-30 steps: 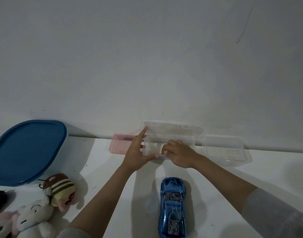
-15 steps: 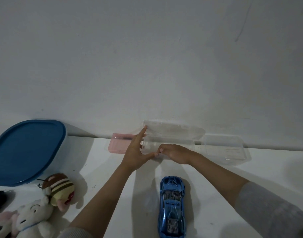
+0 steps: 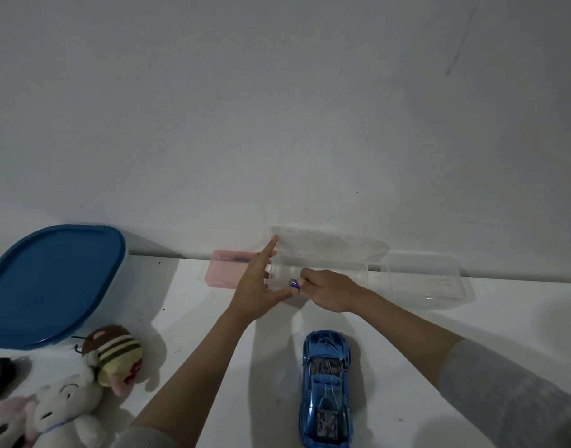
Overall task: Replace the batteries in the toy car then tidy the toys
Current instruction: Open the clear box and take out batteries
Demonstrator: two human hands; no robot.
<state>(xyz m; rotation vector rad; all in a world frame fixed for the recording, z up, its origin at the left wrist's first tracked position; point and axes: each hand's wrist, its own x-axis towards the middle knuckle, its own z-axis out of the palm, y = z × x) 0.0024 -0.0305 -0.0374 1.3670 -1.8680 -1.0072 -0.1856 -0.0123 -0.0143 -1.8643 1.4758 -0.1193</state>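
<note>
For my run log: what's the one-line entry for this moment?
left hand: steadies open box | right hand: pinches battery at box | car: on table

No text, label, brand or number can be read anywhere. The battery (image 3: pixel 294 282) pinched in the right hand (image 3: pixel 329 291) has a blue wrapper, but any print on it is too small and blurred to make out.

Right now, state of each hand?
Left hand: open, straight fingers steadying the open clear case.
Right hand: pinching a small battery at the case's front edge.
</note>
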